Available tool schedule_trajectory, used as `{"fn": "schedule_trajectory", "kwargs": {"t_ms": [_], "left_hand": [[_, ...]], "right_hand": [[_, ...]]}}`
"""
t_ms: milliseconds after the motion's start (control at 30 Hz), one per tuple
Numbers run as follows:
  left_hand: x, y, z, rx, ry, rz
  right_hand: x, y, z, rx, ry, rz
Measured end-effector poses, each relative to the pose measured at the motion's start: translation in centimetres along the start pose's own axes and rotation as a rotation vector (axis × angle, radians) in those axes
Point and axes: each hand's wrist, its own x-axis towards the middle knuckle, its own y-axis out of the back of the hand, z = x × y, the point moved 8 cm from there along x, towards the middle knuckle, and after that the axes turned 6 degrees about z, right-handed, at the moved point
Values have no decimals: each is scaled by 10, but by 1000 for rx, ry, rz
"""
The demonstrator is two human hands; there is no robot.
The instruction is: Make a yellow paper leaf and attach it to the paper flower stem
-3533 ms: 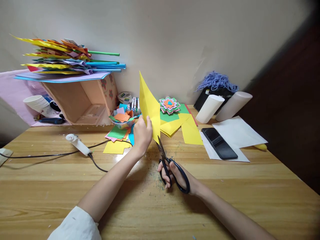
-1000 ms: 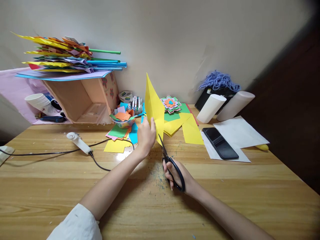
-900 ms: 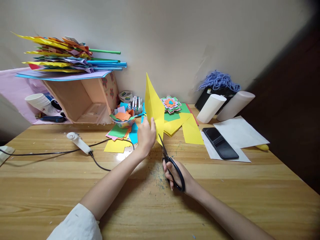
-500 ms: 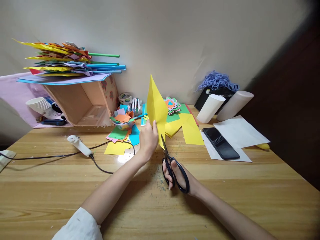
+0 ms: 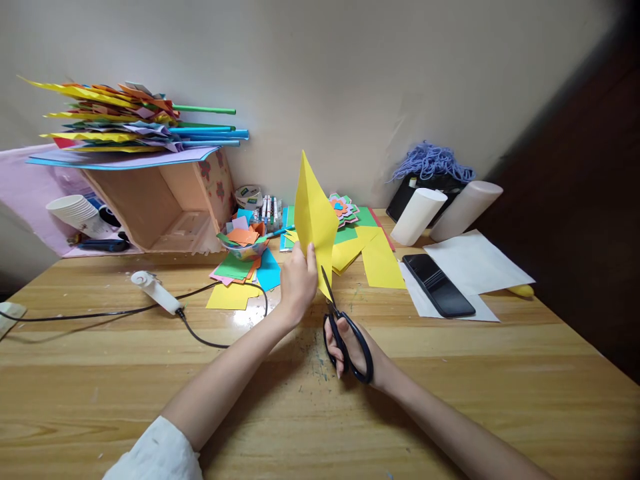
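Note:
My left hand (image 5: 299,283) pinches a folded sheet of yellow paper (image 5: 315,213) and holds it upright above the table, its pointed tip facing up. In my right hand (image 5: 357,347) is a pair of black-handled scissors (image 5: 341,333), thumb and fingers through the loops. The blades point up at the lower edge of the yellow paper, one blade showing in front of it. How far they cut into it I cannot tell. Behind the paper lie more yellow sheets (image 5: 384,260) and a layered paper flower (image 5: 344,210), partly covered.
A glue gun (image 5: 157,293) with a black cable lies on the left. Behind it stand a box (image 5: 165,200) topped with paper crafts and a bowl of paper scraps (image 5: 245,243). On the right are a phone (image 5: 439,285), white paper (image 5: 483,260) and two white rolls (image 5: 419,217).
The yellow paper has turned slightly and looks a little wider. The scissors have shifted slightly up and left, and the whole view has moved a little.

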Motion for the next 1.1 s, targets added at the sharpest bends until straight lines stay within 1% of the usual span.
{"fn": "schedule_trajectory", "kwargs": {"t_ms": [133, 300, 367, 500, 633, 833, 1100], "left_hand": [[1, 0, 0, 14, 1, 1], [2, 0, -1, 16, 9, -9], [2, 0, -1, -2, 11, -13], [1, -3, -1, -67, -1, -22], [-3, -6, 3, -104, -26, -27], [-8, -7, 5, -124, -33, -24], [-7, -8, 4, -138, -38, -24]], "right_hand": [[2, 1, 5, 37, -51, 18], [2, 3, 7, 21, -76, 46], [2, 3, 6, 10, -62, 31], [2, 1, 2, 2, 18, -13], [3, 1, 1, 43, 27, -18], [2, 3, -3, 24, 12, 29], [3, 6, 1, 20, -53, 90]]}}
